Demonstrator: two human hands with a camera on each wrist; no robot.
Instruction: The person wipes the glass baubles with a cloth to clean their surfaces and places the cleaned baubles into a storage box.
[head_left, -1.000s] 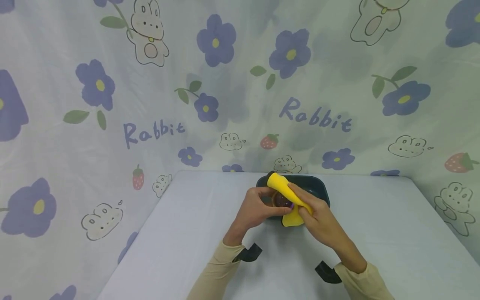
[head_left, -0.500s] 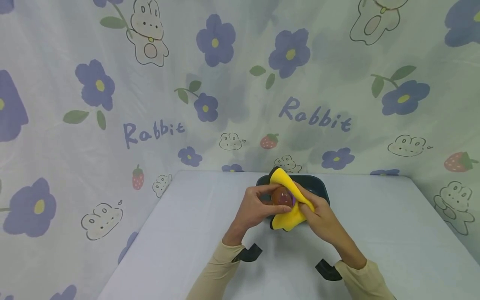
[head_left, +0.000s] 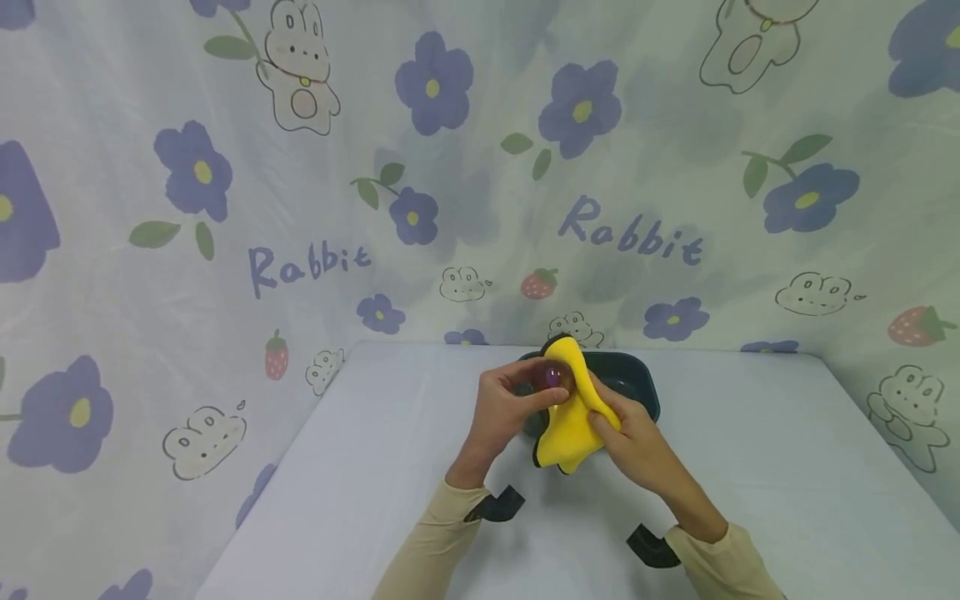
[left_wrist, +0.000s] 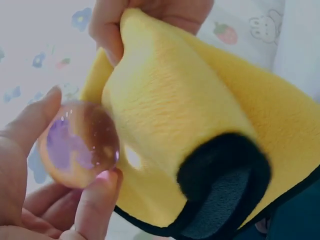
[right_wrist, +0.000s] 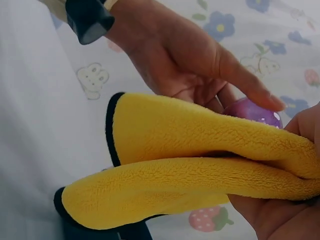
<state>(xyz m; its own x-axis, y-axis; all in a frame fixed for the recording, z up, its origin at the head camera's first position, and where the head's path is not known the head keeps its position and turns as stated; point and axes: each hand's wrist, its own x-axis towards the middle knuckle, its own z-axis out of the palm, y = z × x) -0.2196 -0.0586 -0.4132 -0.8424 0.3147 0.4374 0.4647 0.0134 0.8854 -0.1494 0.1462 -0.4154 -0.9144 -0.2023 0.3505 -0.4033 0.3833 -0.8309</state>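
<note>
Left wrist view shows the left hand (left_wrist: 30, 175) pinching a small glassy ball (left_wrist: 79, 144), orange-brown with a purple patch inside, between the thumb on top and a fingertip underneath. The ball is raised off the table, just beside a yellow cloth (left_wrist: 190, 130) with a black edge; whether cloth and ball touch cannot be told from this angle. The right hand (right_wrist: 280, 200) grips that cloth, folded over itself in two thick layers, with the fingers curled round the fold and the thumb behind it. From the right wrist view the ball (right_wrist: 255, 111) peeks out above the upper fold, with the left hand's thumb lying across its top.

Seen from the head view, both hands (head_left: 510, 404) (head_left: 637, 437) meet over the near rim of a dark green tray (head_left: 637, 375), which sits on a pale table (head_left: 337, 467) toward its far edge. The cloth (head_left: 570, 425) hangs down between the hands, one corner rising behind the ball (head_left: 552, 377). Beige sleeves (head_left: 435, 542) cover both forearms, each with a black strap at the wrist. A curtain (head_left: 300, 208) printed with rabbits, purple flowers and strawberries hangs behind and at both sides of the table.
</note>
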